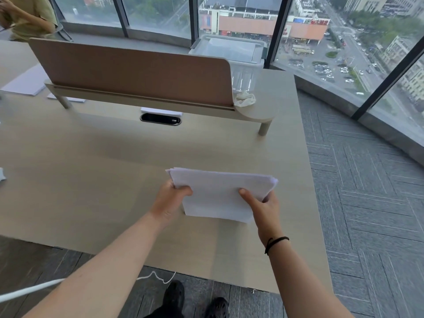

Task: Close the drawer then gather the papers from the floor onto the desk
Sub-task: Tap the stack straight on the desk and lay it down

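Note:
A stack of white papers point(220, 191) is held just above the light wooden desk point(91, 180), near its front right part. My left hand point(171, 199) grips the stack's left edge, thumb on top. My right hand point(263, 206) grips its right edge, thumb on top, with a black band on the wrist. The sheets are slightly fanned at the corners. No drawer is in view.
A brown divider panel point(137, 72) on a raised shelf crosses the desk's back. A cable port point(160, 118), a crumpled tissue point(245, 99), a clear plastic bin point(231, 56) and other paper stacks point(25, 81) lie beyond. Another person point(27, 17) sits far left. Grey carpet point(367, 203) lies right.

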`<state>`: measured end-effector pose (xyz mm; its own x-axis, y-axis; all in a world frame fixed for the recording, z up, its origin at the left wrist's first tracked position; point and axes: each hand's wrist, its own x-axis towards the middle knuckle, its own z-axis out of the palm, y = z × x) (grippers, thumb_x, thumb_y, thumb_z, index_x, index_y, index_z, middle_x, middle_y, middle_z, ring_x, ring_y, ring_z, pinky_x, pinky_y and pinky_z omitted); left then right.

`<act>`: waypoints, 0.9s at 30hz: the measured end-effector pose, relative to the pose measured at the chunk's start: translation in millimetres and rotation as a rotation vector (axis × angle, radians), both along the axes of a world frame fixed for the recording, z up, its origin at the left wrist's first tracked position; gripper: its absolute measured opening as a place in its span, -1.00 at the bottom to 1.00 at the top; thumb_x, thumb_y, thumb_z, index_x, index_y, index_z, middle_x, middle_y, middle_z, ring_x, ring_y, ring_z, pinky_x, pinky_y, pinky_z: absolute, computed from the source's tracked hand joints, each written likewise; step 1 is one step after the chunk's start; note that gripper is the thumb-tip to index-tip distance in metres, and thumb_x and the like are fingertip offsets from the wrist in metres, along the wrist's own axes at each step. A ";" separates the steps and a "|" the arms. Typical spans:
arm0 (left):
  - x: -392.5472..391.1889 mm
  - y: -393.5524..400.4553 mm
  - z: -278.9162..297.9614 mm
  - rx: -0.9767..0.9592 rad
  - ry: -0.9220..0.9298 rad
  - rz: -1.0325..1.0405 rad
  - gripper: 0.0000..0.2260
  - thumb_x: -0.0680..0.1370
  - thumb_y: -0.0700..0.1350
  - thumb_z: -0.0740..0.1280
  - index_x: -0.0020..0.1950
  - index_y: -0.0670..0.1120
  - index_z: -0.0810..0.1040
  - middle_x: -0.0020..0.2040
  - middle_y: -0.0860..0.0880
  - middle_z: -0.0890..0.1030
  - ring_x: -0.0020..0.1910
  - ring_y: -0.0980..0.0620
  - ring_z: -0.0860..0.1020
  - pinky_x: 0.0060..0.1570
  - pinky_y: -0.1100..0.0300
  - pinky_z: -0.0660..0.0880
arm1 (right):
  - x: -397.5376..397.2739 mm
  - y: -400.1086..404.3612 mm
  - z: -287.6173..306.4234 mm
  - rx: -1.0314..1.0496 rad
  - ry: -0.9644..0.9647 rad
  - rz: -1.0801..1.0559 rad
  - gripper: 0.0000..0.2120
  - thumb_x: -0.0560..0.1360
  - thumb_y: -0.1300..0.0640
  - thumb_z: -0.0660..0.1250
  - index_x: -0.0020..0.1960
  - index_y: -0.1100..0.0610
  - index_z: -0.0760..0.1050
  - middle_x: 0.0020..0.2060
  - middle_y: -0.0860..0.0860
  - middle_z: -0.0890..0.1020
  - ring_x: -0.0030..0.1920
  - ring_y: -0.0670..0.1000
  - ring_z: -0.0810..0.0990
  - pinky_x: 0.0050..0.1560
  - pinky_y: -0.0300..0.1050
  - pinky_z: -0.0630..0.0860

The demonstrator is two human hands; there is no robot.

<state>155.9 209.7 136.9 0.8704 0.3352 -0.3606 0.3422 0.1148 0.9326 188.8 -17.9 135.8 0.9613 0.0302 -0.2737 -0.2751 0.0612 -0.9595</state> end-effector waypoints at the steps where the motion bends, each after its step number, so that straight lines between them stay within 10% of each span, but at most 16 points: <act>1: -0.6 -0.5 -0.6 0.001 0.005 0.003 -0.68 0.27 -0.23 0.34 -0.01 -0.07 0.67 -0.08 -0.02 0.71 -0.06 0.02 0.62 -0.03 0.11 0.48 | 0.1 -0.1 -1.9 -0.008 0.020 0.003 -0.69 0.36 0.11 0.57 0.08 0.04 0.62 -0.06 -0.05 0.74 -0.05 -0.09 0.71 -0.08 -0.20 0.62; 7: 0.3 -16.2 6.5 0.025 -0.013 0.060 -0.74 0.32 -0.31 0.38 -0.03 -0.09 0.63 -0.22 0.07 0.64 -0.28 0.21 0.58 -0.33 0.37 0.46 | -0.9 9.5 -4.4 -0.015 0.131 -0.032 -0.84 0.50 0.35 0.29 -0.08 0.12 0.57 -0.18 -0.02 0.65 -0.13 0.00 0.57 -0.13 -0.18 0.46; 12: 8.0 -16.9 20.3 0.036 -0.032 0.088 -0.79 0.23 -0.18 0.37 -0.15 -0.07 0.64 -0.22 0.01 0.66 -0.21 0.04 0.59 -0.24 0.21 0.46 | 9.8 5.2 8.8 0.025 0.111 -0.121 -0.77 0.48 0.36 0.20 -0.23 0.08 0.50 -0.30 -0.02 0.55 -0.22 0.00 0.45 -0.22 -0.15 0.36; 17: 6.8 -7.4 32.2 0.095 -0.158 -0.031 -0.79 0.29 -0.13 0.45 -0.10 -0.04 0.56 -0.26 0.23 0.60 -0.26 0.21 0.55 -0.28 0.35 0.42 | 5.6 -9.1 16.5 0.049 -0.005 -0.021 -0.80 0.52 0.33 0.27 -0.06 0.07 0.59 -0.24 -0.15 0.68 -0.19 -0.17 0.60 -0.11 -0.26 0.47; 23: 14.4 -6.8 42.8 0.105 -0.158 -0.066 -0.83 0.30 -0.15 0.43 -0.12 -0.05 0.58 -0.23 0.10 0.61 -0.23 0.10 0.54 -0.24 0.20 0.41 | 11.0 5.2 44.6 -0.011 -0.136 -0.070 -0.74 0.32 -0.20 0.42 -0.19 -0.02 0.57 -0.25 -0.09 0.62 -0.18 -0.07 0.57 -0.13 -0.17 0.45; 27: 17.0 -10.6 43.2 0.139 -0.125 -0.032 -0.89 0.29 -0.19 0.35 -0.21 -0.18 0.57 -0.26 0.00 0.56 -0.24 0.01 0.46 -0.24 0.13 0.31 | 13.9 20.9 54.5 -0.096 -0.106 -0.213 -0.65 0.41 -0.20 0.40 -0.31 0.05 0.46 -0.38 -0.06 0.52 -0.28 -0.02 0.48 -0.21 -0.10 0.40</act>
<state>173.0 199.1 180.1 0.9166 0.3458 -0.2007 0.2238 -0.0275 0.9743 202.7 3.0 190.4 0.9668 -0.1972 -0.1625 -0.1629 0.0146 -0.9865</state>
